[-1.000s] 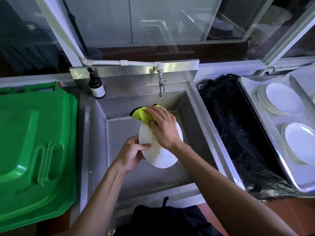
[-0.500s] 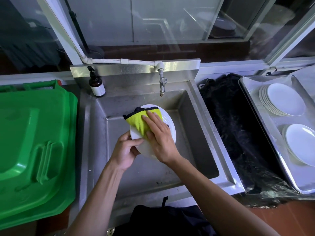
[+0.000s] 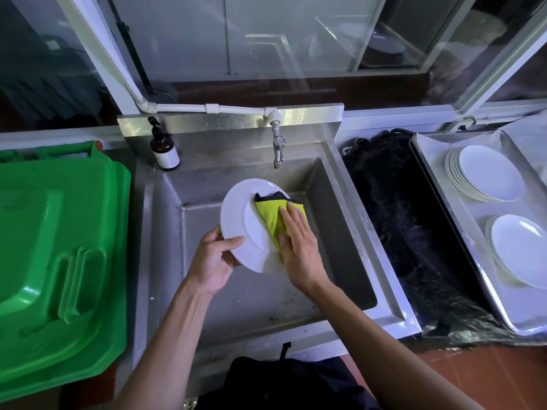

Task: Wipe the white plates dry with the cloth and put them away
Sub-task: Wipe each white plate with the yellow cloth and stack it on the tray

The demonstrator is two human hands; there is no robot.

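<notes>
Left grip (image 3: 214,258) clasps one plate (image 3: 236,214); right grip (image 3: 299,244), flat, presses one cloth (image 3: 270,213).

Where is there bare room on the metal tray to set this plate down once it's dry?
The metal tray has a bare strip between the far stack of plates and the near stack of plates, and a bare patch at its near corner below the near stack. The tray's middle is crowded. The plate in the left hand could also top either stack.

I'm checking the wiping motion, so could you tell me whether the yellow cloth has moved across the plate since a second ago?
Yes. The yellow cloth has slid from the plate's upper-left edge to its right side, ending below the tap.
</notes>
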